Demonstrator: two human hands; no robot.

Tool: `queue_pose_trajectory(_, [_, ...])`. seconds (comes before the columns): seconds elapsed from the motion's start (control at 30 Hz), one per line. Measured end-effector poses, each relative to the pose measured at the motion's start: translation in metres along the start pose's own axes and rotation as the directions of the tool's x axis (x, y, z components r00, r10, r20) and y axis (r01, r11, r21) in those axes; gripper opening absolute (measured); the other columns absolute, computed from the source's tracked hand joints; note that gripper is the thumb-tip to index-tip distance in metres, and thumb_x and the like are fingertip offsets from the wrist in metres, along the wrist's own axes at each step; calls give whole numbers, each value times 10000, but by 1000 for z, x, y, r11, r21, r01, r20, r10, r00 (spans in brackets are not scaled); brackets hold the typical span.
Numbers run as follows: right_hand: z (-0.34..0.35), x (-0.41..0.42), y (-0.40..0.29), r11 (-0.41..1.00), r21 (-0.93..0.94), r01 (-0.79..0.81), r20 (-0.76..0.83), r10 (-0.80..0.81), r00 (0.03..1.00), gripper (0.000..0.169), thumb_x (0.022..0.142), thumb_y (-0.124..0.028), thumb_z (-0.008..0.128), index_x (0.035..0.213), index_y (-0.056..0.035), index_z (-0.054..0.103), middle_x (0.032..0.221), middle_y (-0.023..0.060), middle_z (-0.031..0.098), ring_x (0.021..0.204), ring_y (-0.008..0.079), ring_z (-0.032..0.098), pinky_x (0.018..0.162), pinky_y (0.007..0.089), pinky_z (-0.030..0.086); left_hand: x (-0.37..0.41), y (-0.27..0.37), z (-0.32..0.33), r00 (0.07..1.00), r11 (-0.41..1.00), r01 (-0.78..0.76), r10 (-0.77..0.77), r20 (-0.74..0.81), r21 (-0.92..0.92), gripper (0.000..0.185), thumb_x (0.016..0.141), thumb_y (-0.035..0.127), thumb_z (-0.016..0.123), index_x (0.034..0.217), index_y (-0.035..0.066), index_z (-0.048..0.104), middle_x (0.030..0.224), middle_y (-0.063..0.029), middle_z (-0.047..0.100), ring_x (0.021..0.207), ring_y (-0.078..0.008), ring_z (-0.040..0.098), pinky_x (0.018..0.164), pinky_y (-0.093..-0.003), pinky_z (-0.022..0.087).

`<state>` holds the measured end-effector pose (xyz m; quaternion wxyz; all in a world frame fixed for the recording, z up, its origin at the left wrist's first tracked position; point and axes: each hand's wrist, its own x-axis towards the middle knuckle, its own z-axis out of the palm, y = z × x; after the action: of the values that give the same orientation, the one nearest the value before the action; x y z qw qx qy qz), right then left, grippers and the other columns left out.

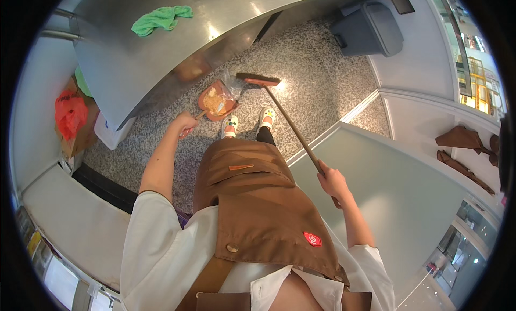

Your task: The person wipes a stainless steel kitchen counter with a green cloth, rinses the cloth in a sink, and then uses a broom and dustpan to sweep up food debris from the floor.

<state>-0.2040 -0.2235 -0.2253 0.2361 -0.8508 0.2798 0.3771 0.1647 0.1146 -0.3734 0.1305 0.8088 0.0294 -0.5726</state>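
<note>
My left hand (184,124) is closed around the handle of a reddish dustpan (204,94), which holds yellowish debris and a bit of white material. My right hand (333,181) grips the long stick of a broom (296,133). The broom's head, with dark bristles and a reddish base, rests on the speckled floor to the right of the dustpan. Between the two lies a clear plastic film or bag (232,83), partly over the dustpan's edge. My feet, in white clogs, stand just below the dustpan and broom head.
A stainless steel table (193,41) with a green cloth (161,20) on it spans the top. A grey bin (369,31) stands at upper right. At left are a cardboard box (86,127), a red plastic bag (71,113) and a white container (111,129). A pale panel (379,190) is at right.
</note>
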Motion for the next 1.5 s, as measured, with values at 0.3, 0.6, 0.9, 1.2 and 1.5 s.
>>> queue_pose_trajectory(0.3, [78, 81, -76, 996, 16, -84, 3, 84, 996, 445, 838, -225, 466, 1258, -79, 448, 885, 226, 635, 868, 386, 608, 778, 479, 479, -20, 21, -1, 999, 999, 41, -42, -19, -27, 192, 685, 73, 582, 534, -10, 499, 397, -86, 412, 300, -183, 403, 291, -343, 274])
queue_pose_trajectory(0.6, [77, 34, -87, 997, 43, 67, 145, -72, 987, 367, 833, -270, 496, 1166, -116, 510, 903, 197, 639, 894, 366, 607, 758, 454, 487, -21, 27, 3, 998, 999, 31, -34, -62, -40, 251, 728, 64, 609, 524, -9, 480, 411, -91, 439, 306, -171, 416, 292, -329, 289])
queue_pose_trajectory(0.9, [20, -12, -66, 986, 168, 17, 183, -48, 982, 395, 843, -194, 505, 1226, -103, 486, 787, 186, 636, 682, 323, 624, 656, 426, 493, 8, -25, 12, 999, 998, -14, 12, -44, -53, 218, 706, 69, 616, 531, 1, 505, 446, -71, 483, 339, -155, 442, 304, -325, 305])
queue_pose_trajectory(1.2, [-10, -20, 0, 818, 528, -226, 249, 105, 963, 465, 873, -144, 510, 1316, -29, 433, 577, 65, 509, 459, 139, 484, 464, 300, 430, -47, -37, 25, 997, 999, 6, -10, -80, -44, 195, 709, 108, 602, 566, -4, 530, 466, -67, 500, 333, -165, 450, 330, -333, 345])
queue_pose_trajectory(1.5, [29, 14, 15, 567, 763, -311, 245, 192, 950, 302, 868, -118, 494, 1117, 52, 515, 586, 65, 514, 449, 128, 479, 427, 280, 411, -37, -53, 23, 1000, 998, 25, -24, -18, 58, 228, 700, 103, 568, 514, -2, 490, 462, -80, 498, 325, -177, 449, 319, -342, 345])
